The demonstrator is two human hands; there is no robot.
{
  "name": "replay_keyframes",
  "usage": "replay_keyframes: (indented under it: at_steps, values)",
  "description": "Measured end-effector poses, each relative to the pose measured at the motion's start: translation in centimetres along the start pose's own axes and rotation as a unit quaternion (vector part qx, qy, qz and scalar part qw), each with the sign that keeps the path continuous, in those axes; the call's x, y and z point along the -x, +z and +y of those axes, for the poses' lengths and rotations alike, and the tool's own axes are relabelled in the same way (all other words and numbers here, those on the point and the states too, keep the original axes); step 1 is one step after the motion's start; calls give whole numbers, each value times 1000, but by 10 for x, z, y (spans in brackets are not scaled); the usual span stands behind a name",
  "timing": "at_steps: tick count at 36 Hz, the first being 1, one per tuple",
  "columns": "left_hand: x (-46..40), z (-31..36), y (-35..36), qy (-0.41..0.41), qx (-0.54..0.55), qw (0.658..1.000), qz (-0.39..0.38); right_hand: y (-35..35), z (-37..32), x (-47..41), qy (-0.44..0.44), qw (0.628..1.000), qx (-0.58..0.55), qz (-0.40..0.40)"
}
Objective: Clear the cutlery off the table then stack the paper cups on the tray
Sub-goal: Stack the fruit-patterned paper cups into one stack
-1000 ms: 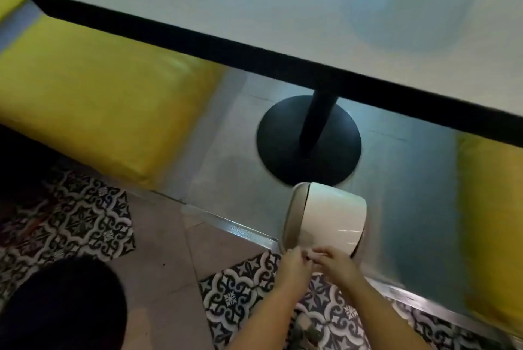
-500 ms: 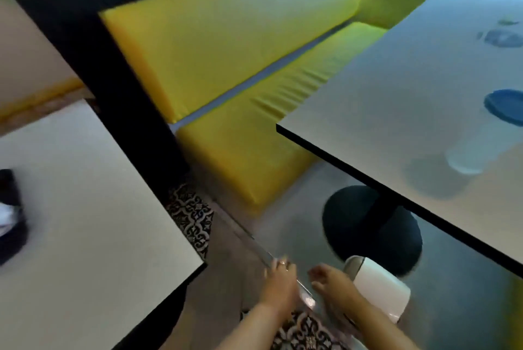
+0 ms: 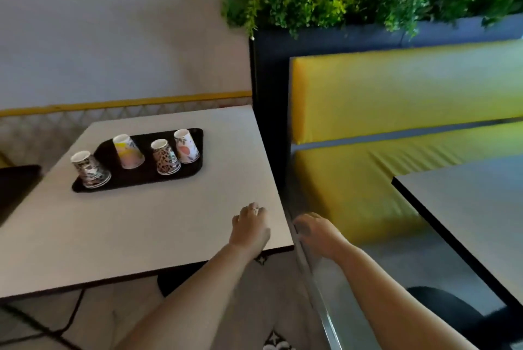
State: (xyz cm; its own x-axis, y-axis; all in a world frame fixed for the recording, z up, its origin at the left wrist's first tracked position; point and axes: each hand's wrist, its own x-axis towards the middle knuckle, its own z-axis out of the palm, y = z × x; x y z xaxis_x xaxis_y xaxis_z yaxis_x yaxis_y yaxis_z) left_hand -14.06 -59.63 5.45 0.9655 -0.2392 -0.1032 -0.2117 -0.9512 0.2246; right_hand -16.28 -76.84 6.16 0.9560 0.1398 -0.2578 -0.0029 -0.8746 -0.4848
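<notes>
Now no cutlery shows on the white table point(image 3: 135, 225), so stacking looks like the step: left hand point(image 3: 250, 226), loosely curled and holding nothing, hovers over the table's lower-right corner, and should reach up-left for the nearest leopard-print cup point(image 3: 165, 157). Right hand point(image 3: 317, 232), also empty and relaxed, hangs off the table edge at centre frame. All four upside-down paper cups sit apart on the black tray point(image 3: 147, 177) at left: lift straight up, nest gently; the yellow bench point(image 3: 396, 180) at right is clear of the reach.

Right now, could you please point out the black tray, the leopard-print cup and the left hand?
black tray point(image 3: 198, 134): head view, bare far-right corner.
leopard-print cup point(image 3: 166, 158): head view, side wall.
left hand point(image 3: 250, 226): head view, back of hand.
</notes>
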Motion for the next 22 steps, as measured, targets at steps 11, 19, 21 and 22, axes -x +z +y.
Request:
replay_keyframes:
  at_steps: [11,19,21,22]
  values:
    - [43,-79,-69,-149,0,989,15,-6,-112,-30,-143,988,53,3]
    - [70,-153,-117,-218,-4,975,47,-2,-209,-50,-219,971,82,39]
    - [77,-172,-130,-234,-3,971,56,3,-236,-56,-237,967,78,58]
    - [81,-182,-135,-242,-2,969,59,6,-249,-58,-246,964,78,64]
